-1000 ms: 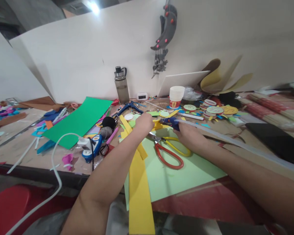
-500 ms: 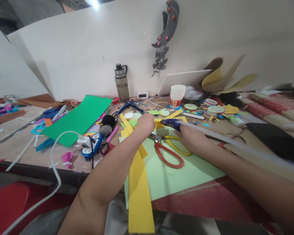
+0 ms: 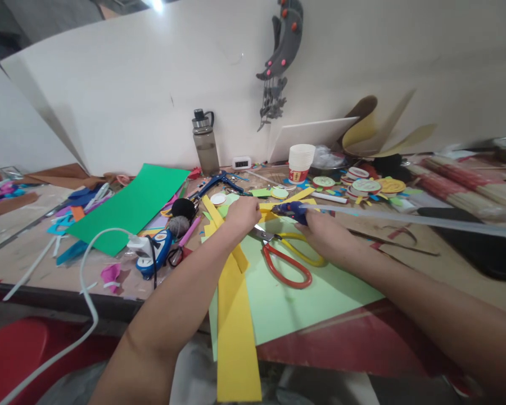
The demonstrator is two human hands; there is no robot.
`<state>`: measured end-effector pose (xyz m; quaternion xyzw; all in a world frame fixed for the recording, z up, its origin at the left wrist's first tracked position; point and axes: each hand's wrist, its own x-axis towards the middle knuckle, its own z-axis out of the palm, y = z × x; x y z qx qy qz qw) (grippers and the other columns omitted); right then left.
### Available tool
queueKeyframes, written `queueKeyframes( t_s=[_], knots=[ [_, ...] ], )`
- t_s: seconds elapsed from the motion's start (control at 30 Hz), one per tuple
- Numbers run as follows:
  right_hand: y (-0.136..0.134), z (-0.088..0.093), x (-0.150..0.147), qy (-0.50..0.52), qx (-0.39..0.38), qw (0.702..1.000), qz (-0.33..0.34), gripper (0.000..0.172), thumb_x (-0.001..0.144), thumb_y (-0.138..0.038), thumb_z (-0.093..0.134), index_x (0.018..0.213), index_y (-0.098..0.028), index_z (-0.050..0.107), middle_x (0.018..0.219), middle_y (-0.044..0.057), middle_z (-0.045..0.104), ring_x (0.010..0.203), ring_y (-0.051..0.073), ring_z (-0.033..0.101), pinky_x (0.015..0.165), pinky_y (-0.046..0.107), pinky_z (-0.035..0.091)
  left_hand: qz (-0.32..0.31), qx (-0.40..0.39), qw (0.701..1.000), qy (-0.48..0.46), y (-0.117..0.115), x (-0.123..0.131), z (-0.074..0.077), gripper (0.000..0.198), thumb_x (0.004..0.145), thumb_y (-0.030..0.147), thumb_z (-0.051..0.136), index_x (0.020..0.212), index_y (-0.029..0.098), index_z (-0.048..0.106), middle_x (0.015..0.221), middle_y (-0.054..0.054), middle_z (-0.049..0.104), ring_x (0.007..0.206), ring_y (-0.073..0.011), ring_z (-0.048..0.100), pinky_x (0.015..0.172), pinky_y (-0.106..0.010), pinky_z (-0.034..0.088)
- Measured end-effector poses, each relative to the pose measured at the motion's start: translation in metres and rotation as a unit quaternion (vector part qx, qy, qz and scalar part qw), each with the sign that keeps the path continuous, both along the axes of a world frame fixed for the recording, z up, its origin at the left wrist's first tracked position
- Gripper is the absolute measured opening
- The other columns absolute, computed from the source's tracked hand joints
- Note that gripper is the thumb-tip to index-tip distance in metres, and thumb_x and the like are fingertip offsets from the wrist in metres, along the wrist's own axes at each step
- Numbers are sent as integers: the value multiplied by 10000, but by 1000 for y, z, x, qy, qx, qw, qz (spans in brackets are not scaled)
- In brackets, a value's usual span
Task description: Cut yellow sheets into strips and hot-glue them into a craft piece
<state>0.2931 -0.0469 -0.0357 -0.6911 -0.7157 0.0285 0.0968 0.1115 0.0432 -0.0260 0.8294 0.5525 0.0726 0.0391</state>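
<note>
My right hand (image 3: 320, 228) is wrapped round a blue hot glue gun (image 3: 290, 210), its nozzle pointing left. A long translucent glue stick (image 3: 388, 216) runs out of its back to the right. Close to the nozzle, my left hand (image 3: 242, 215) pinches a small yellow strip (image 3: 266, 208); its fingertips are partly hidden. Below both hands, scissors (image 3: 287, 270) with one red and one yellow handle lie on a pale green sheet (image 3: 303, 306). Longer yellow strips (image 3: 236, 337) lie under my left forearm, one hanging over the table edge.
A green sheet (image 3: 130, 208), a blue power socket (image 3: 155, 256) with a white cable and a water bottle (image 3: 205, 143) are on the left. Paper cups (image 3: 300, 163), round paper pieces (image 3: 366, 187) and a black slab (image 3: 468, 242) sit right. A white board stands behind.
The view has shifted slightly. The glue stick's rear end now swings higher and lies flatter. Both hands keep their hold, close together.
</note>
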Motion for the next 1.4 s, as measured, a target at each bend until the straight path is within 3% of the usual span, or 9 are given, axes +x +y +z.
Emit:
queueKeyframes(
  t_s=[0.43, 0.63, 0.93, 1.17, 1.4],
  knots=[
    [0, -3, 6, -3, 4, 1000, -13, 277, 905, -333, 377, 980, -116, 532, 951, 181, 651, 864, 271, 620, 675, 324, 398, 8, 19, 1000, -15, -4, 4, -3, 200, 763, 179, 475, 858, 199, 649, 861, -80, 675, 839, -196, 616, 747, -281, 459],
    [2, -3, 9, 2, 10, 999, -51, 251, 892, -297, 398, 986, -102, 527, 971, 198, 648, 875, 275, 622, 676, 320, 390, -12, 6, 1000, -25, -5, 0, -1, 221, 742, 184, 477, 798, 200, 691, 815, -81, 684, 796, -194, 620, 734, -281, 460],
    [3, -3, -2, 66, 7, 998, -10, 308, 906, -368, 372, 1022, -120, 514, 960, 181, 662, 857, 280, 628, 656, 316, 398, -25, 22, 999, -25, -5, 4, -5, 254, 749, 200, 469, 771, 189, 721, 789, -86, 690, 744, -190, 620, 660, -268, 446],
    [8, -7, 8, 62, 24, 997, -47, 311, 904, -338, 364, 1000, -99, 539, 929, 234, 655, 856, 329, 628, 652, 365, 396, -19, -18, 998, -59, -5, -2, -4, 247, 742, 277, 533, 900, 233, 716, 895, -54, 704, 824, -188, 620, 717, -266, 456],
    [4, -2, -3, 85, 8, 996, -25, 317, 899, -354, 396, 1087, -118, 496, 982, 181, 664, 874, 286, 626, 664, 318, 393, -27, -8, 997, -73, -7, -5, -1, 187, 731, 230, 522, 778, 193, 700, 774, -56, 689, 731, -173, 605, 689, -264, 450]
  ],
)
